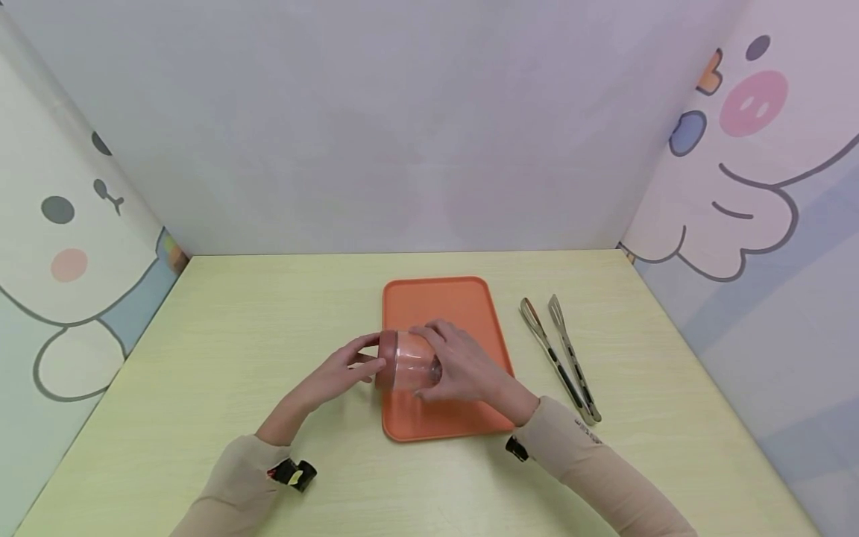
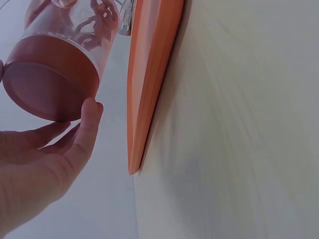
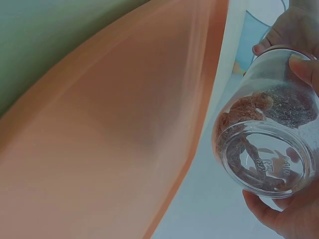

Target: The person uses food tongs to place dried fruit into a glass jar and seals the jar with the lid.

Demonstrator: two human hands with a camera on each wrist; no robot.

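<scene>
A clear plastic jar [image 1: 414,362] with a reddish-brown lid [image 1: 387,361] is held on its side above the orange tray [image 1: 436,298], its lid toward the left. My right hand [image 1: 463,365] grips the jar's body near the base. At the lid, my left hand [image 1: 345,371] has fingers and thumb about the rim, as the left wrist view also shows on the lid's edge [image 2: 50,84]. Dark brown, shrivelled pieces [image 3: 249,112] lie inside the jar in the right wrist view; their kind is unclear. The lid sits on the jar.
Metal tongs [image 1: 558,364] with black grip parts lie spread on the pale yellow-green table [image 1: 268,298], right of the tray. A grey wall [image 1: 403,149] stands behind, with cartoon-printed panels at both sides.
</scene>
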